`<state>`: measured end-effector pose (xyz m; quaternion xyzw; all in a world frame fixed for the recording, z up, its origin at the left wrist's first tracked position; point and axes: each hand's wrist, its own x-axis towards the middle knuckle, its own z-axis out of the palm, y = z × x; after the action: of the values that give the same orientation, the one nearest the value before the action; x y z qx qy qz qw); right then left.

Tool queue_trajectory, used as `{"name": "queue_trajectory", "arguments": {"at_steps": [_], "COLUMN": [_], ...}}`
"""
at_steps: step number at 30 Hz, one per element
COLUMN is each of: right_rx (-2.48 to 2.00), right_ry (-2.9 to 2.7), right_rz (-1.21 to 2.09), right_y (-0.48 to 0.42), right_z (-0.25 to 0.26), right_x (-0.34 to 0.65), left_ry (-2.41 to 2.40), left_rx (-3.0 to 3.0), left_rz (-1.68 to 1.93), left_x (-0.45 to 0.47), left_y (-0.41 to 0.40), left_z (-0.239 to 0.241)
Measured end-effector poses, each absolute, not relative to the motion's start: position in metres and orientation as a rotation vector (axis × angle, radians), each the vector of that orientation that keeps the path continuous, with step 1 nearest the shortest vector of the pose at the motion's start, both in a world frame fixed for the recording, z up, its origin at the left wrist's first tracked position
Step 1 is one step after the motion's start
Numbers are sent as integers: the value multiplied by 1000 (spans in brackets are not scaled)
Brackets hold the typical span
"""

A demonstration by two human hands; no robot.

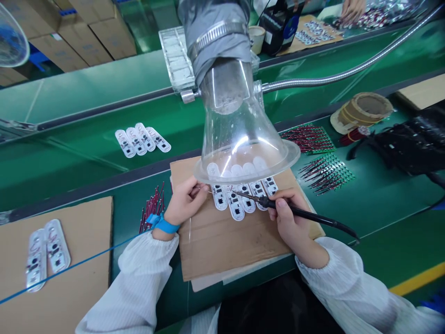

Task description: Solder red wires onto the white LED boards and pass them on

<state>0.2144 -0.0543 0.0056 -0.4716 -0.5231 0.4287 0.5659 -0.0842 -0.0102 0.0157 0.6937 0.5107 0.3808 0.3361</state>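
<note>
The right hand [291,217] grips a soldering iron [268,202] in closed fingers, the left hand [187,200] pinches what looks like solder wire [210,192], and on the white boards [237,211] at the clear hood's near rim [248,175] soldering seems in hand, next calling for steady tip-and-wire contact.

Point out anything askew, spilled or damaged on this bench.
Two mild oddities: by the soldering iron, one board sits lower in view than its row; on the green surface, the rightmost of four boards slants more than the others. Nothing looks spilled or damaged.
</note>
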Motion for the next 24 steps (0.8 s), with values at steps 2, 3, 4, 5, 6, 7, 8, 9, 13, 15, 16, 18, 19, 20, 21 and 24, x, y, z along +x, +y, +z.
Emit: {"name": "queue_trajectory", "arguments": {"at_steps": [2,3,4,5,6,7,8,9,13,15,16,18,19,20,21,24], "right_rx": [-1097,-1093,-1092,-1094,-1103,-1112,-1118,-1122,-1107,-1088,-1084,-1090,-1100,-1108,-1112,-1113], "right_ry": [-1215,-1210,-1206,-1205,-1206,-1209,-1213,-1216,-1207,-1201,-1199,-1201,-1204,-1209,-1215,-1229], "right_rz": [1009,1008,1007,1004,999,995,987,981,950,946,944,936,932,930,932,951], "right_y": [-54,-54,-53,-53,-53,-52,-52,-52,-51,-51,-50,-50,-50,-50,-50,-50], "right_z": [6,6,7,7,8,8,9,10,12,12,12,12,12,12,12,12], "right_x": [214,213,213,213,213,212,212,211,210,209,209,209,209,209,209,209], "left_ry": [1352,1356,1356,1355,1357,1363,1377,1398,1473,1481,1482,1483,1485,1486,1485,1469], "left_rx": [1785,1777,1770,1763,1757,1751,1745,1742,1750,1754,1751,1738,1729,1720,1715,1720], "left_rz": [1049,1062,1068,1065,1057,1048,1040,1032,1005,992,988,987,989,990,989,976], "left_x": [-85,-85,-86,-86,-86,-86,-86,-86,-86,-86,-87,-87,-87,-87,-86,-85], "left_y": [-11,-11,-12,-12,-12,-11,-10,-10,-7,-6,-6,-7,-7,-7,-7,-7], "left_z": [15,15,14,13,12,11,11,10,10,10,9,8,8,8,9,12]}}
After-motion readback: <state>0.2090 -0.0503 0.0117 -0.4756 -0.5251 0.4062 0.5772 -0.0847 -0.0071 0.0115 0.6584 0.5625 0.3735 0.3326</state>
